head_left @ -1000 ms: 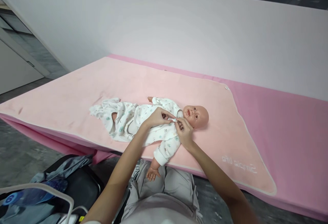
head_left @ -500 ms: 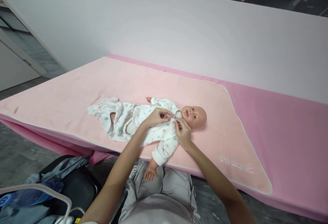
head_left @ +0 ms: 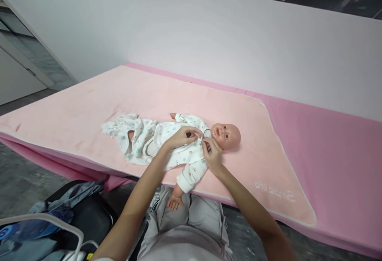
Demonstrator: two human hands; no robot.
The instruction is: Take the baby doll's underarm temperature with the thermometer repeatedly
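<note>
A baby doll (head_left: 228, 135) lies on its back, its head to the right and one arm hanging over the near table edge. It wears a white printed romper (head_left: 191, 155), rumpled and partly open toward the legs. At the upper chest, just below the neck, my left hand (head_left: 186, 135) pinches the romper's front edge between thumb and forefinger. Close beside it, my right hand (head_left: 212, 153) pinches the same cloth near the collar. Whatever fastener may lie between the fingertips is too small to make out.
A peach mat (head_left: 253, 165) covers much of the table, over a pink cloth (head_left: 334, 161). Behind stands a white partition (head_left: 209, 42). At lower left, a black chair (head_left: 89, 217) holds clothing and a blue bottle (head_left: 38, 225). A pale curved bar (head_left: 59, 223) crosses there.
My fingers have shifted very slightly at the doll's collar, and a little more of the cloth shows between them. The doll lies as before.
</note>
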